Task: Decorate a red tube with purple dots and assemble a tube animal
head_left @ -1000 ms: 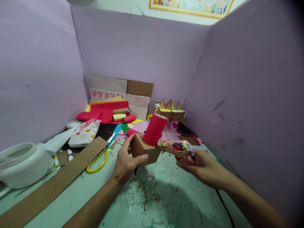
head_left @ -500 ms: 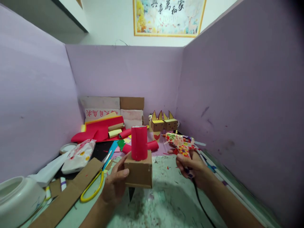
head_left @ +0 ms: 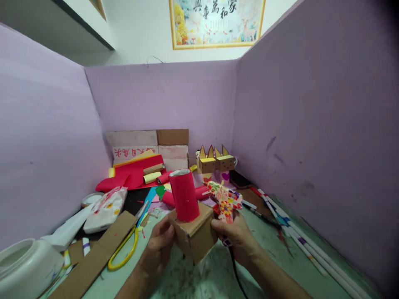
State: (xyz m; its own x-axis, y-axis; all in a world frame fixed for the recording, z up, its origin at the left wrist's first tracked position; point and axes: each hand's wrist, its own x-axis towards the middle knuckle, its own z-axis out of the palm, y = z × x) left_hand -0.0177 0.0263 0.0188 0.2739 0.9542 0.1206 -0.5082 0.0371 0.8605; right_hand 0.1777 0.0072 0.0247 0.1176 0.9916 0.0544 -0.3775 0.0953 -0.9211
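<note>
The box [head_left: 198,234] sits between the hands, above the table [head_left: 294,261], with a red tube [head_left: 186,198] standing on it, leaning slightly. The left hand's [head_left: 159,245] fingers grip the box's side; the right hand's [head_left: 238,236] wrap the glue gun [head_left: 225,200]. A careless twist could bring the nozzle against the tube; a weak joint could topple it.

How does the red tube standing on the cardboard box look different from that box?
The tube is round, while the box has flat faces and corners. The tube is red; the box is brown. The left hand touches the box, but not the tube. Shared: each shows mostly one colour.
</note>
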